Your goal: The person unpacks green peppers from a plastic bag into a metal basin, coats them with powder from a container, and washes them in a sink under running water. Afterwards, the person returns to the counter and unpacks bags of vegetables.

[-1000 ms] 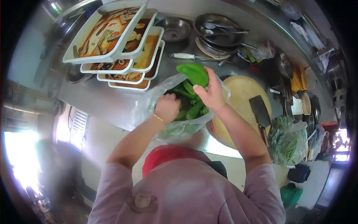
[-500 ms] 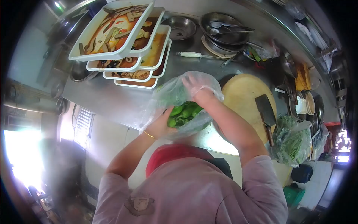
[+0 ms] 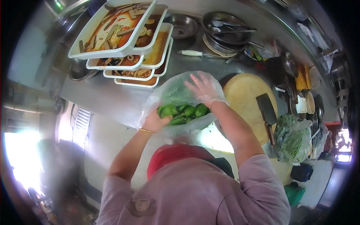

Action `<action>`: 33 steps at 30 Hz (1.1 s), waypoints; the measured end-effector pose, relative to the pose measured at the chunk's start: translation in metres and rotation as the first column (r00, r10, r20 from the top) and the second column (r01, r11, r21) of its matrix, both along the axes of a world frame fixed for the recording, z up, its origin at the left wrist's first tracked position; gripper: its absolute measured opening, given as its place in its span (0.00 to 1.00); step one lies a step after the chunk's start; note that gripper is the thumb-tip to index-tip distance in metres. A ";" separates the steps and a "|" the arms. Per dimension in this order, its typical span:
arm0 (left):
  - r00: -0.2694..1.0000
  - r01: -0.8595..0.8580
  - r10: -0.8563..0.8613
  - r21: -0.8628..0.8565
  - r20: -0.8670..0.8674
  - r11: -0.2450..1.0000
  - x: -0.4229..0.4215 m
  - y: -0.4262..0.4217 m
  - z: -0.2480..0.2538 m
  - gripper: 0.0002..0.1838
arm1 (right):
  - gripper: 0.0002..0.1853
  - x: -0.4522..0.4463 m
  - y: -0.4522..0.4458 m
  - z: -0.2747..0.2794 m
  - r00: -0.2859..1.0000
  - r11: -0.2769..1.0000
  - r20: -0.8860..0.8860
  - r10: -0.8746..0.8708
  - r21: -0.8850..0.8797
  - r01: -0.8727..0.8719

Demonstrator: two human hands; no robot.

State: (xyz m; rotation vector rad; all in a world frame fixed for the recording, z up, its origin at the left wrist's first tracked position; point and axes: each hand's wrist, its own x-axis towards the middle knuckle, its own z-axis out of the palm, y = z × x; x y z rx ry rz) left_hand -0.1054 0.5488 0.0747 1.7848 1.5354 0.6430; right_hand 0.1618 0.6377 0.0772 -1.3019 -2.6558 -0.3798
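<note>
A clear plastic bag (image 3: 176, 80) lies on the steel counter in front of me, its mouth spread toward me. Several green peppers (image 3: 189, 111) show inside it. At the bag's left side my left hand (image 3: 153, 120) grips the plastic, the thumb lying beside the peppers and the other fingers hidden. My right hand (image 3: 204, 89) is at the bag's right side, its fingers spread flat against the film above the peppers; nothing is gripped in it.
Right of the bag, a cleaver (image 3: 267, 112) lies on a round chopping board (image 3: 245, 92). Stacked white trays of cooked food (image 3: 101, 56) stand at the left. Behind are metal pans (image 3: 225, 32) and a white-handled tool (image 3: 190, 53). Bagged greens (image 3: 291, 140) sit at the right.
The bag's mouth is wider and more peppers show. My left hand has shifted left and up a little. My right hand has moved slightly right, its fingers more spread.
</note>
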 end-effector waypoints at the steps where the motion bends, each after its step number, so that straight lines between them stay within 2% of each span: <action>1: 0.930 -0.064 0.137 -0.216 0.341 0.974 0.001 0.007 -0.002 0.34 | 0.31 0.000 0.000 0.007 0.999 0.998 -0.003 -0.039 -0.049 0.039; 2: 0.731 -0.050 0.331 -0.437 0.597 0.898 0.000 0.015 -0.006 0.32 | 0.32 -0.004 -0.003 0.026 0.997 0.992 -0.004 -0.079 -0.096 0.078; 3: 0.439 0.044 0.543 -0.621 0.716 0.783 -0.002 0.018 -0.009 0.31 | 0.35 -0.004 -0.002 0.048 0.987 0.963 -0.012 -0.162 -0.219 0.156; 4: 0.296 0.182 0.576 -0.637 0.761 0.749 -0.005 0.020 -0.008 0.29 | 0.38 -0.008 0.000 0.065 0.969 0.913 -0.011 -0.245 -0.338 0.227; 5: 0.147 0.317 0.609 -0.620 0.779 0.717 -0.008 0.023 -0.007 0.26 | 0.45 -0.006 0.007 0.048 0.966 0.925 -0.057 -0.252 -0.306 0.224; 6: -0.003 0.446 0.640 -0.572 0.769 0.689 -0.010 0.027 -0.005 0.23 | 0.44 -0.008 0.011 0.050 0.973 0.926 -0.045 -0.227 -0.320 0.201; 8: -0.062 0.539 0.623 -0.499 0.780 0.678 -0.009 0.026 0.008 0.24 | 0.42 -0.009 0.016 0.061 0.983 0.923 -0.018 -0.181 -0.347 0.164; 9: -0.091 0.586 0.620 -0.461 0.780 0.666 -0.007 0.023 0.014 0.25 | 0.42 -0.005 0.017 0.053 0.994 0.948 -0.006 -0.108 -0.303 0.101; 11: -0.062 0.600 0.584 -0.437 0.809 0.670 0.001 0.017 0.021 0.25 | 0.43 0.002 0.018 0.032 0.998 0.976 0.034 0.044 -0.216 -0.035; 14: 0.010 0.588 0.514 -0.421 0.858 0.691 -0.001 0.016 0.010 0.28 | 0.45 0.005 0.019 0.031 0.997 0.940 -0.047 0.062 -0.334 -0.074; 15: 0.040 0.580 0.486 -0.416 0.873 0.700 -0.002 0.018 0.005 0.29 | 0.45 0.008 0.021 0.023 0.995 0.945 -0.099 0.035 -0.320 -0.065; 17: 0.186 0.445 0.410 -0.449 0.893 0.775 -0.003 0.024 0.014 0.27 | 0.46 0.008 0.024 0.010 0.979 0.954 -0.205 -0.015 -0.295 -0.047; 19: 0.367 0.263 0.349 -0.456 0.862 0.850 -0.002 0.030 0.017 0.27 | 0.46 0.003 0.026 0.012 0.984 0.931 -0.142 -0.107 -0.363 0.049; 21: 0.558 0.056 0.297 -0.393 0.775 0.918 0.004 0.044 0.016 0.29 | 0.47 -0.004 0.035 0.029 0.985 0.899 -0.062 -0.162 -0.420 0.122; 23: 0.610 -0.063 0.296 -0.328 0.735 0.943 0.013 0.052 0.019 0.31 | 0.48 -0.010 0.043 0.040 0.988 0.859 0.036 -0.149 -0.491 0.147; 26: 0.669 -0.149 0.312 -0.290 0.674 0.945 0.014 0.064 0.005 0.32 | 0.47 -0.003 0.050 0.039 0.997 0.777 0.035 -0.068 -0.625 0.075; 29: 0.714 -0.107 0.286 -0.304 0.639 0.946 0.003 0.078 -0.026 0.33 | 0.43 -0.011 0.034 0.054 0.945 0.764 -0.200 -0.258 -0.641 0.073; 30: 0.729 -0.081 0.270 -0.313 0.629 0.946 -0.001 0.079 -0.035 0.33 | 0.43 -0.013 0.031 0.062 0.907 0.673 -0.255 -0.336 -0.738 0.042; 32: 0.632 -0.067 0.347 -0.397 0.693 0.915 -0.002 0.071 -0.023 0.30 | 0.45 -0.017 0.023 0.075 0.803 0.465 -0.322 -0.502 -0.883 -0.063; 33: 0.585 -0.050 0.377 -0.432 0.718 0.900 -0.003 0.070 -0.017 0.29 | 0.46 -0.015 0.017 0.045 0.815 0.517 -0.377 -0.441 -0.849 -0.113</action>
